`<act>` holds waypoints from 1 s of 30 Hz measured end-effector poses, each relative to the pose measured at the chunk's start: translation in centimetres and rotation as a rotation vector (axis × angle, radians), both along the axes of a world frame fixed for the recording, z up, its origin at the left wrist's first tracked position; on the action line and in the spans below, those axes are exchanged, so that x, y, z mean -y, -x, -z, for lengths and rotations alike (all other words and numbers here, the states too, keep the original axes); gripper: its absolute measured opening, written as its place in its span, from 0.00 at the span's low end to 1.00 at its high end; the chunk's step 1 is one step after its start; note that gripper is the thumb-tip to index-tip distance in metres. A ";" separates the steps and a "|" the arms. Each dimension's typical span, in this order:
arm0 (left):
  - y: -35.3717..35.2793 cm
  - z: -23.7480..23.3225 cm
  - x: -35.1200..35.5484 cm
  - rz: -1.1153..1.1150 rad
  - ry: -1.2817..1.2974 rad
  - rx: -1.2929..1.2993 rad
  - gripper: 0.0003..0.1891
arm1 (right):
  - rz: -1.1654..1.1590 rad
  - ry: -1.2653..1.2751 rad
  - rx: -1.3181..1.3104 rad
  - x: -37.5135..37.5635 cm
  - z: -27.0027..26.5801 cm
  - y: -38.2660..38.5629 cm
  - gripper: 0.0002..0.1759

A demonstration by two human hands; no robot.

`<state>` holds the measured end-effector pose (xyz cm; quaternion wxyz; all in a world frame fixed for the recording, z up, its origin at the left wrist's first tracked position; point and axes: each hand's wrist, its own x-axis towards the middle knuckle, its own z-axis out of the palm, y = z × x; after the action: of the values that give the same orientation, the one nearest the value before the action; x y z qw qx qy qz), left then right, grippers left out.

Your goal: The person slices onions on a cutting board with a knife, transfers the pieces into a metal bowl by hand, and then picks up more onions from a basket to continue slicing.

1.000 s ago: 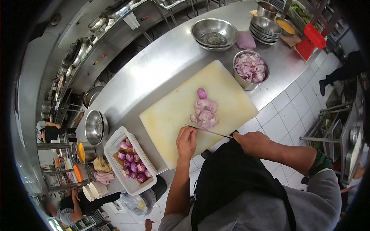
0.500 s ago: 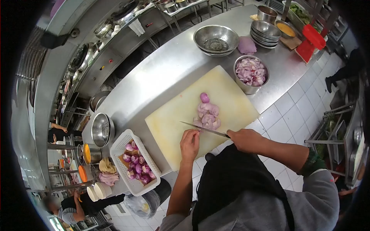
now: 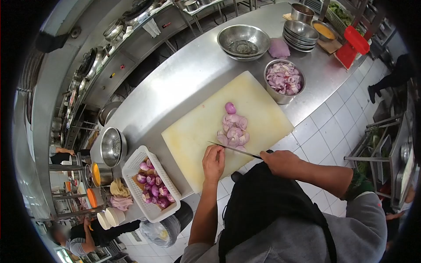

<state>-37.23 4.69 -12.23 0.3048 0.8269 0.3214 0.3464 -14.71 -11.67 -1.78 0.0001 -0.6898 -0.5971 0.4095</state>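
My right hand (image 3: 280, 164) is closed round the handle of a knife (image 3: 241, 151), whose blade points left over the near edge of the cutting board (image 3: 193, 131). My left hand (image 3: 214, 161) has its fingers bent together beside the blade; what they hold, if anything, is hidden. Sliced onion (image 3: 234, 129) lies in a pile just beyond the blade, with an uncut purple onion piece (image 3: 230, 108) at its far end. A steel pot of sliced onions (image 3: 284, 79) stands past the board's right corner.
A white basket (image 3: 175, 206) of purple onions stands left of the board. Steel bowls (image 3: 244, 40) and a purple cloth (image 3: 279, 48) are at the back, near stacked bowls (image 3: 301, 34) and a red object (image 3: 353, 46). A person (image 3: 83, 236) stands at lower left.
The knife blade sits slightly lower and flatter against the board's near edge. My left hand has shifted slightly left. The whole view has moved a little.
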 end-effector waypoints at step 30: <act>0.4 -2.1 -0.4 0.089 -0.120 -0.331 0.21 | 0.030 -0.233 -0.016 -4.8 2.8 -2.7 0.19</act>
<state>-37.62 5.14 -10.12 0.2129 0.9028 0.3088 0.2105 -12.03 -6.90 -4.55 0.0912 -0.6906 -0.6301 0.3430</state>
